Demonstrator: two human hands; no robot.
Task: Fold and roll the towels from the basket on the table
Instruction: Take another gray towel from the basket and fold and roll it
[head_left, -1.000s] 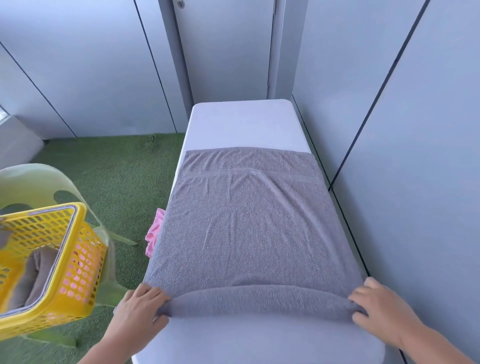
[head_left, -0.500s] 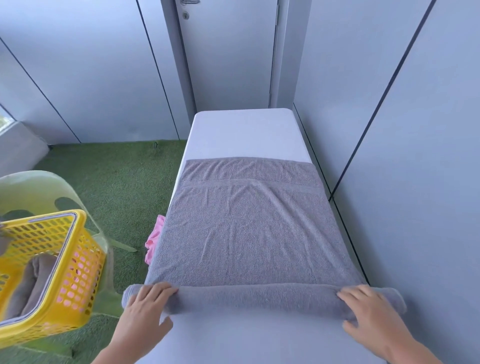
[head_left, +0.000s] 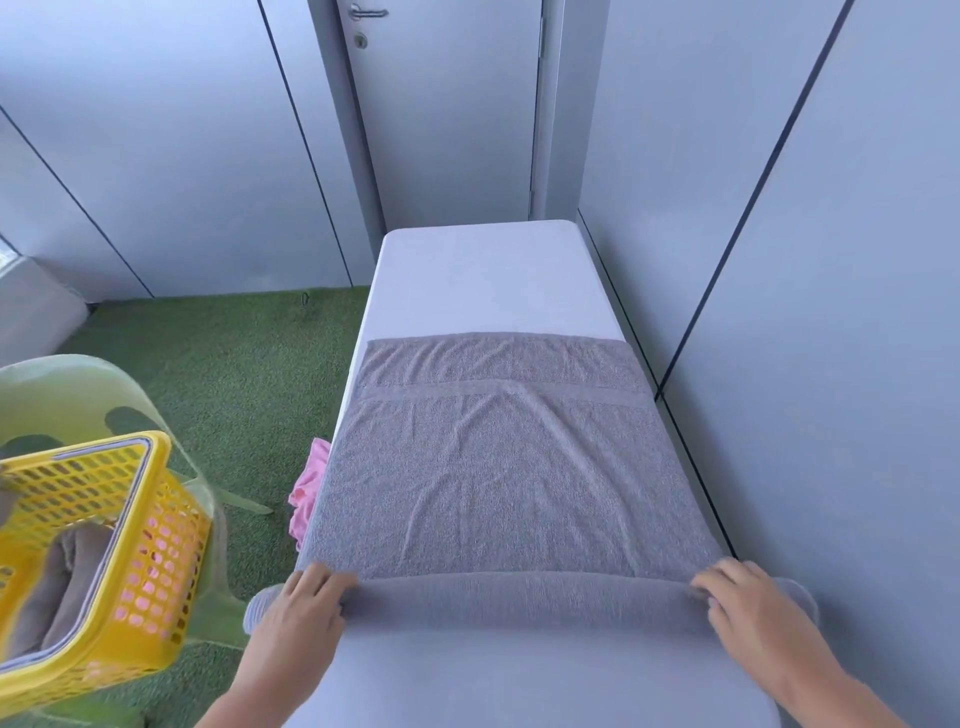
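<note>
The grey towel (head_left: 498, 467) lies lengthwise on the worktop (head_left: 483, 275); its 6 o'clock end is wound into a low roll (head_left: 519, 597), the larger part toward 12 o'clock flat and unrolled. The left hand (head_left: 304, 605) and right hand (head_left: 748, 605) sit at the roll's 9 and 3 o'clock ends, each grip curled over the cloth. Judged: rolling of this towel barely begun; more towels (head_left: 62, 587) lie in the yellow basket (head_left: 171, 561) at 8 o'clock, so most of the task is left.
</note>
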